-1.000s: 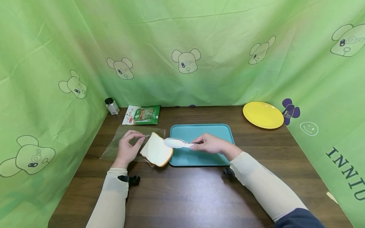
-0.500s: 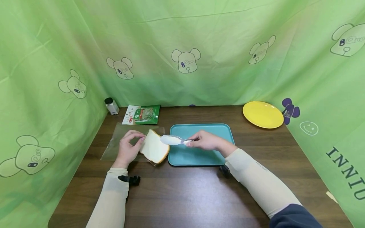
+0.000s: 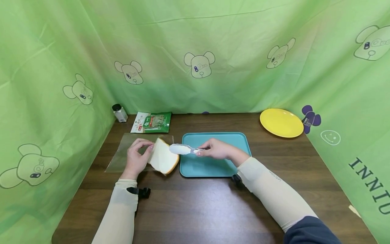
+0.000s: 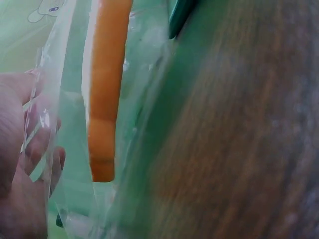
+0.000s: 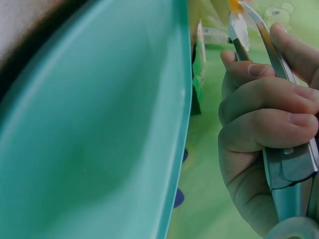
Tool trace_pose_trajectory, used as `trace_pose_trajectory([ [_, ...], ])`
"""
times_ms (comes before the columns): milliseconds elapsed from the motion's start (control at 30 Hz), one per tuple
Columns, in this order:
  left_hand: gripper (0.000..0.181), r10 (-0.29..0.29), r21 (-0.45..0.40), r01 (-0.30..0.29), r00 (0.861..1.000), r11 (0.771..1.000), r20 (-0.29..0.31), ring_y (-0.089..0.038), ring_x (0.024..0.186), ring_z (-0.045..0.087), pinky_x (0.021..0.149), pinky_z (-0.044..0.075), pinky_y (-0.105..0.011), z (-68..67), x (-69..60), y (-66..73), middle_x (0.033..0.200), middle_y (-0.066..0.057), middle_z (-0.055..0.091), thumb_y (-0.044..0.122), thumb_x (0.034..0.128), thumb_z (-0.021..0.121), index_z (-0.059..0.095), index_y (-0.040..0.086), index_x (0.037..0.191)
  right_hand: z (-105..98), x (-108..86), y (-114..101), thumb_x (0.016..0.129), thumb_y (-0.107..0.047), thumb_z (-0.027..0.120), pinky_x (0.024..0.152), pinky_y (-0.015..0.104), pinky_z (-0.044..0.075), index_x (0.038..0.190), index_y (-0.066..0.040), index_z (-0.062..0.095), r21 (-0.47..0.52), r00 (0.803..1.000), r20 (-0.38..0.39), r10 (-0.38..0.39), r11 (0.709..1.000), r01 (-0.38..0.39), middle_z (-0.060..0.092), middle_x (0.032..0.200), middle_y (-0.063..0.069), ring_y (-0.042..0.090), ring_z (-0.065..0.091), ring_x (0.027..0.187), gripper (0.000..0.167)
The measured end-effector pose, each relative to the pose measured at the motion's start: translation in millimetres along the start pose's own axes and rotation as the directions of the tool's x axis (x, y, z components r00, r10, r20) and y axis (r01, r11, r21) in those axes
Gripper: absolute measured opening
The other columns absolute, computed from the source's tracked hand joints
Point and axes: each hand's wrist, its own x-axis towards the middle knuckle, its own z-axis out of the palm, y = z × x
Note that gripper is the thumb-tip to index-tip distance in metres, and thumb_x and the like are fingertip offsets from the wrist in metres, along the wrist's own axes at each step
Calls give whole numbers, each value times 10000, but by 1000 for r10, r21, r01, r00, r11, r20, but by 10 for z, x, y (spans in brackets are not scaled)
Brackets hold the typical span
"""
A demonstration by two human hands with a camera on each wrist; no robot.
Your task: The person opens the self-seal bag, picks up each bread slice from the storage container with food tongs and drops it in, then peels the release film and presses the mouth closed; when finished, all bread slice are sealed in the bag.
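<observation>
My left hand (image 3: pixel 137 159) pinches the opening edge of a clear plastic bag (image 3: pixel 117 159) and lifts it up. A slice of white bread with an orange-brown crust (image 3: pixel 164 158) tilts at the bag's mouth, its left part behind the film. In the left wrist view, film lies on both sides of the bread's crust edge (image 4: pixel 106 74). Metal tongs (image 3: pixel 180 149) clasp the slice's right side. Gripping the tongs' handle, my right hand (image 3: pixel 217 148) hovers over the blue tray (image 3: pixel 213 171). The right wrist view shows its fingers curled round the tongs (image 5: pixel 289 164).
Behind the bag lies a green and white packet (image 3: pixel 152 122). A small jar with a black lid (image 3: pixel 120 114) stands at the back left. At the back right, a yellow plate (image 3: pixel 281 123) sits near the green curtain (image 3: pixel 237 91). Brown wooden table (image 3: pixel 195 210) stretches in front.
My right hand has moved left with the tongs, bringing the bread slice leftward, further into the bag's mouth. The left hand stays almost in place, still pinching the bag.
</observation>
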Motion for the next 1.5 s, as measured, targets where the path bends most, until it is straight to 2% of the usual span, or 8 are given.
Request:
trace_pose_trajectory([
  [133, 76, 8, -2, -8, 1000, 1000, -6, -190, 963, 626, 900, 493, -285, 0, 10, 172, 1006, -218, 670, -107, 920, 737, 758, -77, 986, -10, -6, 12, 1001, -288, 745, 507, 247, 285, 1210, -81, 795, -11, 1000, 7, 11, 1000, -11, 415, 658, -59, 94, 323, 564, 298],
  [233, 89, 6, 4, -6, 1000, 1000, 0, -171, 981, 621, 924, 472, -257, 5, 10, 223, 1010, -211, 673, -105, 912, 748, 760, -70, 993, -5, -13, 10, 999, -291, 748, 503, 251, 285, 1215, -105, 798, -2, 999, 17, 28, 1000, -28, 404, 662, -57, 98, 311, 555, 289],
  [533, 109, 5, -24, -4, 999, 1000, 32, -288, 1017, 616, 968, 437, -187, 20, 3, 257, 1042, -218, 670, -126, 892, 757, 755, -77, 989, -34, 44, 1, 1006, -327, 736, 475, 239, 285, 1278, -94, 765, 46, 996, 70, 60, 997, -63, 385, 594, -70, 86, 312, 514, 359],
  [733, 93, -5, -20, 5, 1000, 1000, 11, -262, 1021, 609, 958, 449, -216, 31, 4, 257, 1045, -223, 668, -119, 912, 738, 753, -80, 995, -138, 43, 21, 1001, -362, 737, 460, 257, 284, 1249, -114, 782, 56, 993, 81, 91, 994, -96, 403, 582, -33, 116, 299, 499, 353],
  [900, 99, 22, -30, -22, 1000, 999, -10, -237, 1020, 615, 965, 442, -194, 44, 10, 268, 1043, -223, 674, -131, 902, 741, 755, -74, 982, -133, 55, 48, 1001, -368, 737, 462, 251, 288, 1245, -111, 784, 62, 992, 102, 80, 994, -87, 413, 578, -36, 110, 306, 495, 357],
  [1100, 138, 45, -48, -45, 999, 998, 1, -263, 1015, 614, 982, 436, -194, 60, 9, 296, 1042, -234, 677, -157, 870, 756, 752, -74, 980, -92, 77, 22, 1008, -350, 730, 462, 250, 283, 1241, -86, 780, 82, 994, 95, 61, 994, -69, 407, 575, -39, 106, 304, 497, 355],
  [1300, 114, 62, -54, -61, 998, 997, 6, -239, 1011, 616, 968, 449, -199, 83, 5, 312, 1034, -222, 674, -136, 885, 756, 757, -60, 970, -78, 100, -36, 1013, -330, 727, 459, 248, 281, 1265, -71, 764, 84, 996, 66, 64, 994, -69, 420, 585, -43, 99, 309, 499, 364],
  [1500, 119, 74, -50, -73, 997, 996, 5, -303, 1018, 616, 978, 443, -192, 112, 1, 317, 1037, -224, 669, -133, 880, 761, 760, -54, 968, -46, 137, -76, 1016, -315, 724, 475, 248, 277, 1253, -65, 770, 43, 998, 55, 38, 998, -40, 385, 580, -61, 93, 311, 506, 347],
])
